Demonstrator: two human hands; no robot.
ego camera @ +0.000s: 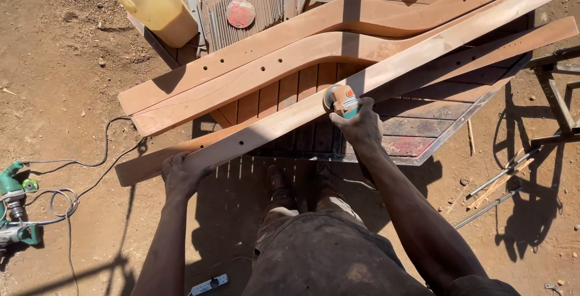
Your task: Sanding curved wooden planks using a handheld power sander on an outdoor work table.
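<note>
My right hand [361,128] grips a small teal and orange angle grinder [342,100], its disc pressed against the edge of a long curved wooden plank [423,48]. That plank runs diagonally from lower left to upper right across a slatted workbench [417,124]. My left hand [180,175] clamps the plank's lower left end, fingers wrapped over its edge. Two more curved planks [266,66] with drilled holes lie side by side just beyond it.
A yellow jerrycan [151,0] stands at the bench's far left corner. Green power tools [15,202] and a tangled cable [90,169] lie on the dirt at left. Metal rods [498,187] and a steel frame [559,96] sit at right. A white socket strip [209,284] lies near my legs.
</note>
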